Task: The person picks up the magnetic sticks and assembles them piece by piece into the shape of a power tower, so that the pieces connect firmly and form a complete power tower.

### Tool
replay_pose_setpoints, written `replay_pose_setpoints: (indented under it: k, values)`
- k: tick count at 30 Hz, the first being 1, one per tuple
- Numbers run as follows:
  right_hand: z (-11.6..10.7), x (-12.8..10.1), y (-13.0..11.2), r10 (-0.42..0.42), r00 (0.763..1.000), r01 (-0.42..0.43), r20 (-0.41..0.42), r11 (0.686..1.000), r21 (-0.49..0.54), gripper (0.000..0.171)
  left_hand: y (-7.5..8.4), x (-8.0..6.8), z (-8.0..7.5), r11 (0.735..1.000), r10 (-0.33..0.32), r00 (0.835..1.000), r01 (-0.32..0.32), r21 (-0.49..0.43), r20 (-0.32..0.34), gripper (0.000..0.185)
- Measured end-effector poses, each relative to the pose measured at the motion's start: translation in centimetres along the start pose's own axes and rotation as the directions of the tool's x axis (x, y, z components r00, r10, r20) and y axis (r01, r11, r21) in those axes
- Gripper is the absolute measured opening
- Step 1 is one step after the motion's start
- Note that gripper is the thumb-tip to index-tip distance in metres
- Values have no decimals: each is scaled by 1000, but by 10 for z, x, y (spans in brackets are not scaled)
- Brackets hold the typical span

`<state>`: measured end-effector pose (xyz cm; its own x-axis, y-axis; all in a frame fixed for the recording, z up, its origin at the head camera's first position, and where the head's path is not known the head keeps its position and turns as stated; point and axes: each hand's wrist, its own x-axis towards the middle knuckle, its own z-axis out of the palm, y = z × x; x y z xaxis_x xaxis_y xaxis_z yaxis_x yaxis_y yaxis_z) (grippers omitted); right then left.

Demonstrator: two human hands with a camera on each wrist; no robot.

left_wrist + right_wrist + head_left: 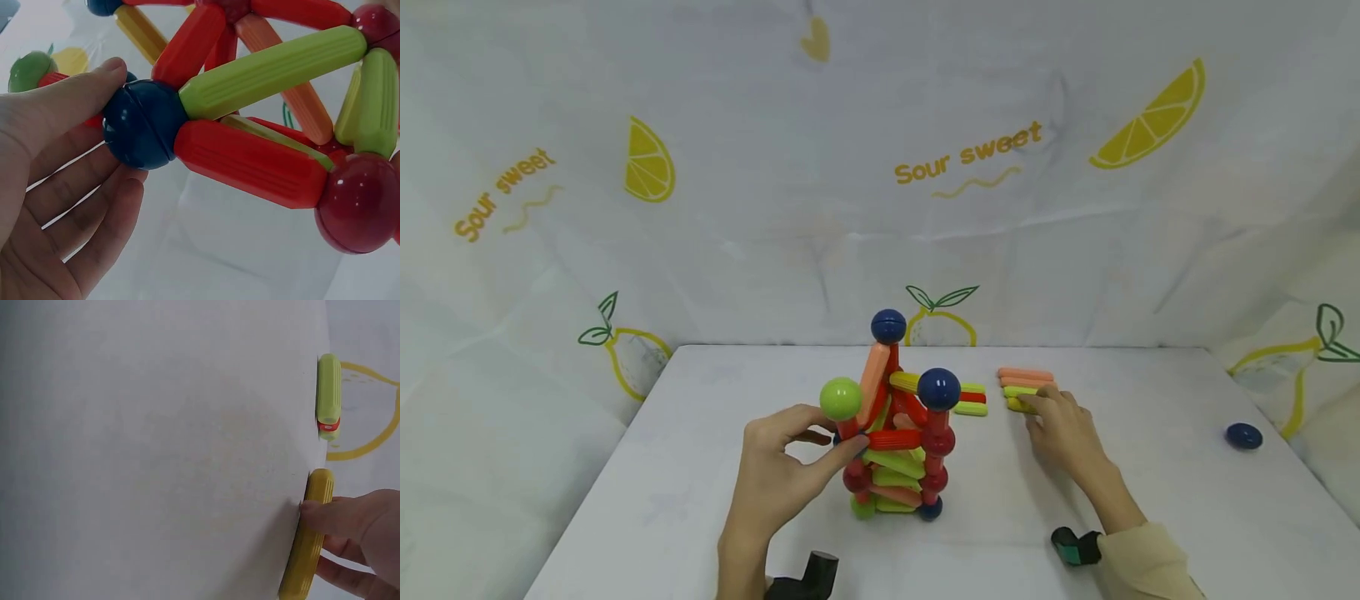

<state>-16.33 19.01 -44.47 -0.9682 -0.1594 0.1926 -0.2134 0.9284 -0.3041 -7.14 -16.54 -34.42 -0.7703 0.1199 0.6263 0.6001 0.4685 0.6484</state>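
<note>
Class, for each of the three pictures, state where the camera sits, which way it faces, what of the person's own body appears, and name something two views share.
Head: worn high, facing forward and down at the table; both hands and forearms show.
Left wrist: close behind the left hand, facing the rod-and-ball tower; only thumb, palm and fingers show.
Right wrist: beside the right hand, facing across the tabletop; only fingers show, on a yellow rod.
Shared: head and left wrist both show the tower.

Left hand point(790, 467) steadies tower point(895, 425); right hand point(1063, 433) touches sticks point(1024, 388).
</note>
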Motion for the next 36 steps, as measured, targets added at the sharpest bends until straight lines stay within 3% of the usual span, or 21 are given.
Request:
replay_pose_setpoints:
  k: [5, 8, 11, 13, 14, 16, 19, 21, 22, 24, 27, 29, 31, 33, 34, 36]
  values:
    - [0, -1, 0, 32, 997, -34, 66, 999, 31, 28, -2, 1, -1, 1000, -29, 1000, 29, -9, -8, 21]
    - [-3, -4, -8, 47, 997, -51, 55, 996, 70, 30, -2, 1, 0, 1000, -12, 1000, 12, 2, -23, 23]
    - [-15, -8, -24, 24, 999, -18, -38, 989, 144, 35, -1, 2, 2, 1000, 26, 998, -25, 16, -48, 24]
    - [-29, -12, -40, -23, 986, 57, -165, 977, 206, 37, 0, 3, 3, 998, 58, 996, -57, 17, -66, 24]
    - [-38, -15, -49, -48, 969, 108, -241, 964, 241, 39, 1, 4, 4, 997, 73, 995, -72, 16, -73, 25]
    - [-57, -21, -69, -94, 914, 225, -395, 927, 299, 41, 1, 4, 5, 996, 89, 993, -89, 11, -81, 26]
    - [-85, -34, -97, -156, 793, 413, -589, 848, 332, 34, 2, 4, 5, 996, 94, 992, -94, 7, -89, 27]
    - [-96, -44, -109, -213, 717, 536, -664, 777, 330, 36, 2, 4, 5, 996, 89, 992, -89, 4, -89, 27]
    - [-97, -49, -113, -246, 688, 584, -683, 745, 321, 39, 2, 4, 5, 996, 88, 992, -88, 2, -90, 27]
    - [-85, -56, -116, -337, 625, 694, -705, 653, 303, 42, 2, 4, 5, 996, 84, 992, -84, 1, -90, 27]
    - [-74, -65, -134, -456, 593, 771, -664, 561, 302, 51, 2, 3, 5, 997, 82, 992, -82, 1, -92, 27]
    - [-75, -64, -154, -525, 537, 816, -661, 522, 248, 41, 2, 3, 5, 996, 84, 992, -84, 4, -94, 26]
    - [-90, -64, -179, -555, 527, 815, -644, 546, 196, 32, 1, 3, 5, 996, 90, 991, -90, 3, -94, 27]
    - [-96, -63, -192, -567, 541, 796, -621, 583, 162, 30, 1, 3, 5, 995, 101, 990, -101, 2, -95, 28]
    - [-98, -62, -195, -570, 552, 783, -608, 605, 144, 32, 0, 3, 5, 994, 110, 989, -110, -1, -95, 29]
    - [-97, -62, -196, -560, 612, 738, -558, 658, 148, 31, 0, 4, 5, 992, 121, 988, -122, -5, -94, 30]
